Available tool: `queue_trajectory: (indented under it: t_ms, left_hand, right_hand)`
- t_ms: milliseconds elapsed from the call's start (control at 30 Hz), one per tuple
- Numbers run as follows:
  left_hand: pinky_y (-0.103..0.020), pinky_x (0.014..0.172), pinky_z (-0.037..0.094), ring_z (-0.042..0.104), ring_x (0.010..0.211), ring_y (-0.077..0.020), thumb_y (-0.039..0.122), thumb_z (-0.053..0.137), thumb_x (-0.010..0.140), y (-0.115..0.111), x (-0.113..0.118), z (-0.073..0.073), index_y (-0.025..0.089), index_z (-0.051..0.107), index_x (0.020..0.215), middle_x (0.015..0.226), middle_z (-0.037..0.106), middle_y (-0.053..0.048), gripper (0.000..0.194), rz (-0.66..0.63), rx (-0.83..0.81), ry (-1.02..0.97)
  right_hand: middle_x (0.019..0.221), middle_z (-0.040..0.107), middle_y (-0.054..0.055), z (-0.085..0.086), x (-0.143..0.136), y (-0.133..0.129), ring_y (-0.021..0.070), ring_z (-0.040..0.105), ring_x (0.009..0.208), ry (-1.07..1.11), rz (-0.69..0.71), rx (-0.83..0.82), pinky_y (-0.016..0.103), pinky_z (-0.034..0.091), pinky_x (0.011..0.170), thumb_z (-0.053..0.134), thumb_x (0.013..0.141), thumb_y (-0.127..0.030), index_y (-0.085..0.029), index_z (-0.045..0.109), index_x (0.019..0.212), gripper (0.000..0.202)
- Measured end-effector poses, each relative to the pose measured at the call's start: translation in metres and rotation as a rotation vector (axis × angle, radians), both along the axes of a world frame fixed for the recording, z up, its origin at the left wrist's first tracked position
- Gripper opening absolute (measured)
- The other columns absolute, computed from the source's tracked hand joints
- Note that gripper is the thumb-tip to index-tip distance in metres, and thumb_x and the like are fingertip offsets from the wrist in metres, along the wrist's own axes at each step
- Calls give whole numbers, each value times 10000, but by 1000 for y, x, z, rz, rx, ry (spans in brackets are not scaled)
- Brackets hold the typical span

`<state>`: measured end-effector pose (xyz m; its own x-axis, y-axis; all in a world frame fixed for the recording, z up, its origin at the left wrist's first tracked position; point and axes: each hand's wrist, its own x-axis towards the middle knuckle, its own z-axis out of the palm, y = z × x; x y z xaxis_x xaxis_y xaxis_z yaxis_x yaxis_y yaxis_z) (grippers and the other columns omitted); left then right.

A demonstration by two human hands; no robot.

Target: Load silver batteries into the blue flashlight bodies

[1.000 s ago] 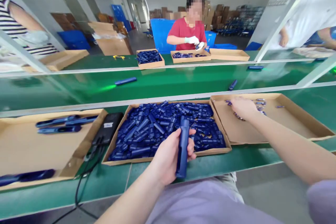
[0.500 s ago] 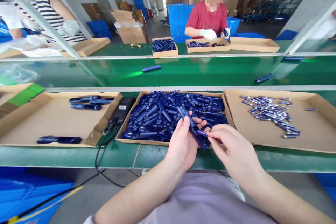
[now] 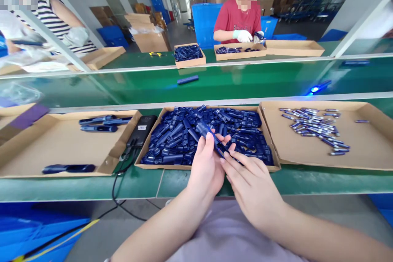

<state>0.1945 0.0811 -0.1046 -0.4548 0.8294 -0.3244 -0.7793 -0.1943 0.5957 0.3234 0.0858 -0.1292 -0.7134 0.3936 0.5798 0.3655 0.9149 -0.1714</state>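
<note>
A dark blue tube-shaped housing point(image 3: 202, 128) with a long cut-out lies slanted in my left hand point(image 3: 206, 168), thumb on top and fingers curled around from beneath. My right hand point(image 3: 254, 183) has its fingers close together, pressed on the lower end of this housing. They cover that end, so the slim piece held there earlier is hidden. Beneath and beyond both hands, a cardboard tray point(image 3: 278, 164) holds a heap of similar blue housings point(image 3: 176, 131). The right-hand tray point(image 3: 368, 157) contains many slim blue-and-silver parts point(image 3: 319, 127).
At left, a cardboard tray point(image 3: 58, 141) holds several long blue pieces point(image 3: 69, 168). A black power pack point(image 3: 144, 131) with cables stands beside it. Blue lights point(image 3: 319, 89) lie on the green belt point(image 3: 245, 84). Across it, a gloved person in red point(image 3: 238, 22) works at trays.
My right fingers have moved left from the slim piece onto the housing, covering its lower end. The lights on the belt have shifted right, and one now shines blue.
</note>
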Motion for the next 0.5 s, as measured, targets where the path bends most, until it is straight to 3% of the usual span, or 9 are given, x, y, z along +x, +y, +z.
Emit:
queue_trajectory:
  t_ms: [67, 133, 200, 267, 333, 400, 500]
  left_hand:
    - [-437, 943, 526, 637, 970, -172, 323, 572, 935, 0, -1, 2, 195, 563, 1034, 898, 581, -14, 162, -7, -4, -6]
    - [-411, 903, 545, 649, 960, -181, 316, 551, 946, -1, -2, 5, 193, 556, 1042, 887, 594, -21, 156, -26, -21, 8]
    - [-372, 810, 570, 666, 898, -193, 347, 543, 946, -3, -4, 9, 199, 549, 1068, 855, 605, -23, 192, -76, -73, 54]
    - [-287, 644, 556, 660, 740, -180, 422, 538, 938, -6, -7, 11, 187, 550, 1081, 768, 597, -20, 276, -179, -144, 107]
    - [-204, 481, 451, 577, 542, -134, 491, 509, 934, -9, -9, 11, 152, 561, 1065, 650, 557, -10, 366, -310, -193, 139]
    - [-180, 399, 334, 473, 424, -103, 518, 461, 944, -12, -8, 9, 121, 571, 1051, 566, 517, -5, 426, -433, -198, 150]
    - [-189, 367, 263, 408, 361, -99, 497, 396, 965, -14, -5, 6, 101, 572, 1067, 516, 498, -8, 446, -565, -215, 115]
  right_hand:
    - [1374, 555, 90, 4, 0, -2, 270, 455, 1297, -27, 10, 13, 449, 403, 1003, 339, 971, -74, -94, 524, 1368, 438]
    - [1375, 557, 57, 12, 9, 14, 226, 435, 1325, -29, 66, -1, 395, 411, 1040, 322, 964, -65, -115, 518, 1374, 457]
    - [1331, 590, 35, 18, 31, 50, 174, 487, 1274, -6, 31, -11, 322, 435, 1038, 325, 970, -86, -146, 560, 1325, 429]
    - [1241, 632, 61, 19, 65, 102, 185, 560, 1169, -47, -230, -12, 336, 448, 1022, 357, 979, -138, -173, 622, 1238, 373]
    - [1155, 643, 120, 13, 101, 155, 244, 586, 1105, -378, -531, -51, 383, 469, 964, 383, 970, -178, -142, 667, 1142, 334]
    - [1015, 664, 156, 3, 129, 195, 285, 627, 952, -546, -567, -101, 401, 495, 839, 475, 901, -142, -115, 710, 965, 246]
    - [972, 673, 155, -9, 144, 222, 276, 632, 905, -685, -458, -128, 373, 480, 804, 508, 810, -45, -110, 707, 885, 222]
